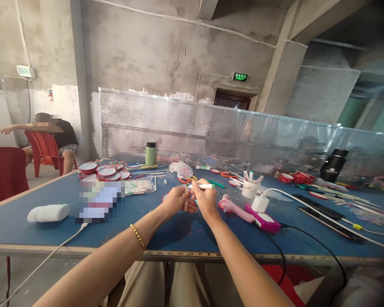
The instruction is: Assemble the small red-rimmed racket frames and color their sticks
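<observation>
Over the blue tabletop, my left hand [176, 199] is closed on a small, pale, flat strip [186, 200] held upright between the fingers. My right hand [206, 198] grips a white marker pen [207, 186] with a green end. The pen's tip side points left, close to the top of the strip; whether they touch I cannot tell. Part of a red-rimmed round piece [164, 197] shows behind my left hand. To the right of my right hand lies a pink and purple corded tool [243, 213].
Stacked red-rimmed discs [106, 171], a phone [99, 202] and a white bottle [48, 212] are on the left. A green flask [150, 154] stands behind. On the right are a cup of markers [250, 187], a black thermos [333, 166] and cables. A person [62, 134] sits far left.
</observation>
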The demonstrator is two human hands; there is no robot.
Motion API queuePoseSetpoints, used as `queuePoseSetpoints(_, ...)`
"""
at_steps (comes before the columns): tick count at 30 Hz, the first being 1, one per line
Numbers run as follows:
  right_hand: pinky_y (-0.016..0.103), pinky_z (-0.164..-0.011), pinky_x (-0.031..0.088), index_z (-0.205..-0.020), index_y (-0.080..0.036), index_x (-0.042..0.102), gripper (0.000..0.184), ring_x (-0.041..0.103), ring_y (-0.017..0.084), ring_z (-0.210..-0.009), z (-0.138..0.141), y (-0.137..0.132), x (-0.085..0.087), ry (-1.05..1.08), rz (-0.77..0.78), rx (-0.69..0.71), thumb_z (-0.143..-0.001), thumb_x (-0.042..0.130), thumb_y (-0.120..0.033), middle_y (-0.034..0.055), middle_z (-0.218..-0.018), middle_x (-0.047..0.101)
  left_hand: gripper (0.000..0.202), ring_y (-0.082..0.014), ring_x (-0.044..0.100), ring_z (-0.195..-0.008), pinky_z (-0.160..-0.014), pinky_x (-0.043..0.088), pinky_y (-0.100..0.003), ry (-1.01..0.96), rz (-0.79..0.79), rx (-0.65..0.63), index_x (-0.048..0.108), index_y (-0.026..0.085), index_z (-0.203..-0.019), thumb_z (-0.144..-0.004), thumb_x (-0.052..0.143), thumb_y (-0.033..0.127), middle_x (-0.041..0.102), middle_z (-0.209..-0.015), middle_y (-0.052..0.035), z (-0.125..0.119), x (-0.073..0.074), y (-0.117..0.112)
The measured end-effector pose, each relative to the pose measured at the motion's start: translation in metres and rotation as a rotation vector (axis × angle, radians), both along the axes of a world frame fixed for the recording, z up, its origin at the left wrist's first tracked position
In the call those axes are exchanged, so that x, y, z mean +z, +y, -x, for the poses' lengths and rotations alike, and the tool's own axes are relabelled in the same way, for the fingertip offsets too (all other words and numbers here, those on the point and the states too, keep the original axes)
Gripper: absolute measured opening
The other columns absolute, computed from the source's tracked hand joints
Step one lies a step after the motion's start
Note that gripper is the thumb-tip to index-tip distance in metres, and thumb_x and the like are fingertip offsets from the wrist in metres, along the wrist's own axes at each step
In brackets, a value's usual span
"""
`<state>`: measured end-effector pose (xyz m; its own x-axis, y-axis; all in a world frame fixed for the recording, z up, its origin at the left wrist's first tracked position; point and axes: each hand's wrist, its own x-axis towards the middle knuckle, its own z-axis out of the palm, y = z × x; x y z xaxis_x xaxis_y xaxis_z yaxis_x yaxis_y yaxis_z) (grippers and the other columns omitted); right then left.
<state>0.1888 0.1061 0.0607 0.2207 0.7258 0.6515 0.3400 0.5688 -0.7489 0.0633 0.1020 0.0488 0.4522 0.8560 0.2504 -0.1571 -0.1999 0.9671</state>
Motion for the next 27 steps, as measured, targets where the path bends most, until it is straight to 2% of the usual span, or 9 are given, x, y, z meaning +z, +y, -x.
queuePoseSetpoints(8, 0.022, -0.043, 0.041, -0.069, -0.02, 0.058, 0.019, 0.055, 0.013, -0.04, -0.0004, 0.0004, -0.0011, -0.007, -0.002, -0.002, -0.079, 0.058, -0.036, -0.0036, -0.049, 0.058, 0.024, -0.0217, 0.071, -0.061, -0.066, 0.059, -0.038, 0.003, -0.001, 0.004, 0.05, 0.018, -0.078, -0.083, 0.059, 0.04, 0.067, -0.059, -0.0028, -0.0001, 0.0013, -0.0003)
queuePoseSetpoints(14, 0.022, -0.041, 0.04, -0.07, -0.02, 0.058, 0.019, 0.055, 0.013, -0.039, -0.0006, 0.0011, -0.0005, 0.036, 0.011, -0.003, -0.079, 0.058, -0.037, -0.0034, -0.048, 0.059, 0.018, -0.0206, 0.071, -0.06, -0.066, 0.059, -0.038, 0.002, 0.006, 0.008, 0.049, 0.018, -0.079, -0.086, 0.055, 0.033, 0.068, -0.061, -0.0034, -0.0006, 0.0024, -0.0013)
queuePoseSetpoints(19, 0.021, -0.042, 0.04, -0.068, -0.02, 0.057, 0.018, 0.054, 0.012, -0.04, -0.0007, 0.001, -0.0008, -0.006, -0.007, 0.009, -0.078, 0.057, -0.034, -0.0041, -0.049, 0.058, 0.019, -0.0211, 0.071, -0.059, -0.065, 0.059, -0.037, 0.003, 0.014, 0.012, 0.049, 0.018, -0.077, -0.086, 0.055, 0.033, 0.068, -0.059, -0.0031, -0.001, 0.0009, 0.0003)
queuePoseSetpoints(27, 0.021, -0.043, 0.042, -0.07, -0.02, 0.058, 0.016, 0.055, 0.012, -0.04, -0.0013, 0.0029, -0.0011, 0.09, 0.016, 0.009, -0.078, 0.059, -0.034, -0.0053, -0.049, 0.058, 0.02, -0.0217, 0.071, -0.06, -0.066, 0.059, -0.039, -0.016, 0.01, 0.012, 0.05, 0.017, -0.079, -0.084, 0.057, 0.035, 0.069, -0.061, -0.004, -0.0006, 0.0035, -0.0029)
